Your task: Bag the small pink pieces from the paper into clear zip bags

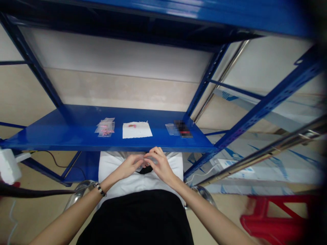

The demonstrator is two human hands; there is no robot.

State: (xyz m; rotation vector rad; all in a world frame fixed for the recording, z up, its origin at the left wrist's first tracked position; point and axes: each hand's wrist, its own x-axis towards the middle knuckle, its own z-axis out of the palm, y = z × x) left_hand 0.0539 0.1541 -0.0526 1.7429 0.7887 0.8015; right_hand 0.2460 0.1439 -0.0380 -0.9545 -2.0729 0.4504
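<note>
My left hand [130, 166] and my right hand [160, 164] meet in front of my lap, just below the front edge of the blue shelf [76, 142]. The fingers of both are bent into a pinch, with the fingertips almost touching. Whatever is between them is too small and blurred to make out. Beyond the hands, a white cloth or paper sheet [138, 132] lies on the shelf with a small pink and greenish piece [132, 126] on it. To its left are clear plastic bags [105, 128] containing small pink pieces.
On the shelf's right lie a clear bag [170, 129] and a dark, pixelated item [183, 129]. Blue uprights [206, 78] flank the shelf, and an upper shelf [163, 20] hangs overhead. A red stool [273, 217] stands at right; a white device [9, 166] is at left.
</note>
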